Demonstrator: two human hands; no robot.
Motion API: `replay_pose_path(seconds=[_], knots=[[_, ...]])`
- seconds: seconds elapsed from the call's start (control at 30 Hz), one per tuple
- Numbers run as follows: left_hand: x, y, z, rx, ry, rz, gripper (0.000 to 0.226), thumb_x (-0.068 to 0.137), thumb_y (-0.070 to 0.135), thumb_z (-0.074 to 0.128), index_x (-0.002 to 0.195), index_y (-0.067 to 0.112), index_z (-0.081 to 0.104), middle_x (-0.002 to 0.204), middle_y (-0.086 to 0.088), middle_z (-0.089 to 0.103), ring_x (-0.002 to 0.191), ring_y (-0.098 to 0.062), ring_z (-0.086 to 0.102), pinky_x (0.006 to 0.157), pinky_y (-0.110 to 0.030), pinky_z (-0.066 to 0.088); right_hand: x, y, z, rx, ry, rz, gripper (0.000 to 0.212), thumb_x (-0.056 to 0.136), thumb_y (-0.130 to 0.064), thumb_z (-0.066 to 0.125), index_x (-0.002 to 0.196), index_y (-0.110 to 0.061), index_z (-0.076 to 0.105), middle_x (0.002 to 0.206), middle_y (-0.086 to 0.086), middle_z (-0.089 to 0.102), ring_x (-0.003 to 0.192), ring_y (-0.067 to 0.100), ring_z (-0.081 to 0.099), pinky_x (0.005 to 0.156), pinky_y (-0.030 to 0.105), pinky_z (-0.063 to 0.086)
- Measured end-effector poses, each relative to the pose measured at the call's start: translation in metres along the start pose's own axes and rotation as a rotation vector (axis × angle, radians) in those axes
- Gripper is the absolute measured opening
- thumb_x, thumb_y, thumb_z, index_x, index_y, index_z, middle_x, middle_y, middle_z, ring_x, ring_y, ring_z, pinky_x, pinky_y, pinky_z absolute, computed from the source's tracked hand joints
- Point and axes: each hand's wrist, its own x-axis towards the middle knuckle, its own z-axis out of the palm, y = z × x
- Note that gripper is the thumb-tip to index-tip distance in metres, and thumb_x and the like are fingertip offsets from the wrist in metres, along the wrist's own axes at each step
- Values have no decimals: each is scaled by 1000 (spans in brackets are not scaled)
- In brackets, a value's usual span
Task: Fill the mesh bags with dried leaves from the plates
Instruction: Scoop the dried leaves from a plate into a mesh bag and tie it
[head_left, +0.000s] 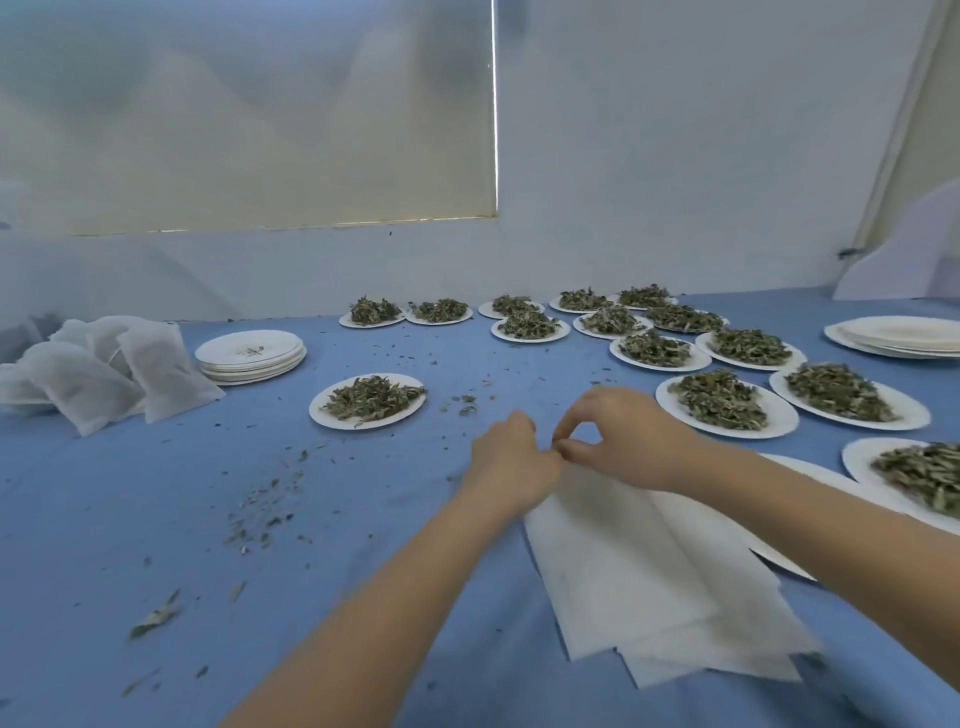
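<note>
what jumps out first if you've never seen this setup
Both hands meet mid-table, the left hand and right hand pinching the top edge of an empty mesh bag. Plates of dried leaves crowd the right side; filled bags pile at far left.

Flat white mesh bags stacked near edge; leaf-heaped plates behind; filled bags far left.

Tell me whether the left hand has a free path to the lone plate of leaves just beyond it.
Probably yes: only bare cloth with scattered crumbs lies between the left hand and that plate of leaves. But its grip is on the empty mesh bag, so it must let go first.
</note>
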Motion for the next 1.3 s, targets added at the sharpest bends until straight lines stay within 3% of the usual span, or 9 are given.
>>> replay_pose_path(seconds=[0.13, 0.3, 0.4, 0.57, 0.73, 0.93, 1.03, 1.17, 1.3], knots=[[-4, -10, 12, 228, -48, -17, 32, 86, 28, 48, 115, 15, 50, 120, -5, 53, 116, -26, 44, 89, -34, 43, -16, 23, 9, -100, -94, -52, 35, 88, -52, 53, 119, -35, 58, 130, -3, 50, 124, 20, 39, 105, 41, 31], [-9, -12, 11, -77, 106, 72, 14, 85, 21, 56, 98, 22, 57, 90, 10, 54, 96, -14, 54, 71, -21, 41, -16, 29, 18, -82, 32, -90, 44, 85, -54, 57, 124, -35, 54, 134, -8, 44, 127, 18, 30, 104, 35, 26], [-8, -12, -1, -236, 146, 148, 13, 83, 19, 63, 92, 27, 57, 85, 13, 56, 77, -4, 54, 62, -10, 40, -8, 25, 13, 0, 181, -139, 31, 81, -46, 66, 106, -28, 63, 116, -9, 52, 118, 17, 38, 101, 34, 28], [-7, -11, -33, -442, 211, 195, 14, 82, 24, 69, 85, 32, 57, 92, 5, 66, 84, -13, 64, 78, -31, 52, 10, 10, -5, 293, 332, -126, 15, 78, -28, 75, 89, -18, 70, 82, -8, 59, 84, 12, 55, 77, 21, 39], [0, -18, -60, -468, 308, 141, 16, 84, 35, 65, 94, 23, 67, 94, 4, 71, 89, -11, 65, 82, -35, 52, 25, -5, -16, 401, 417, -169, 17, 78, -22, 75, 78, -32, 62, 68, -24, 57, 74, 1, 59, 79, 30, 49], [11, -18, -49, -723, 143, -54, 13, 92, 16, 56, 82, 14, 65, 85, -10, 63, 69, -22, 57, 70, -35, 49, 52, -11, -28, 124, 293, -198, 16, 85, -31, 67, 97, -22, 72, 95, -5, 59, 92, 12, 54, 76, 25, 36], [14, -12, -32, -967, -42, -145, 21, 98, 11, 45, 86, 6, 62, 93, -16, 63, 80, -26, 59, 82, -40, 50, 60, -12, -33, 27, 203, -179, 18, 87, -28, 64, 101, -20, 72, 98, -2, 66, 87, 10, 54, 74, 23, 38], [24, -12, -30, -811, 50, -127, 23, 96, 15, 46, 82, 9, 64, 97, -16, 64, 89, -28, 60, 84, -42, 48, 63, -9, -32, 122, 169, -164, 6, 86, -22, 66, 91, -25, 68, 77, -11, 63, 71, 3, 54, 68, 21, 43], [29, -19, -48, -603, 229, -76, 19, 94, 20, 49, 94, 10, 65, 102, -10, 66, 97, -28, 61, 88, -42, 49, 72, -12, -25, 129, 178, -196, 6, 87, -28, 66, 92, -24, 67, 90, -6, 61, 84, 9, 53, 73, 22, 39]])
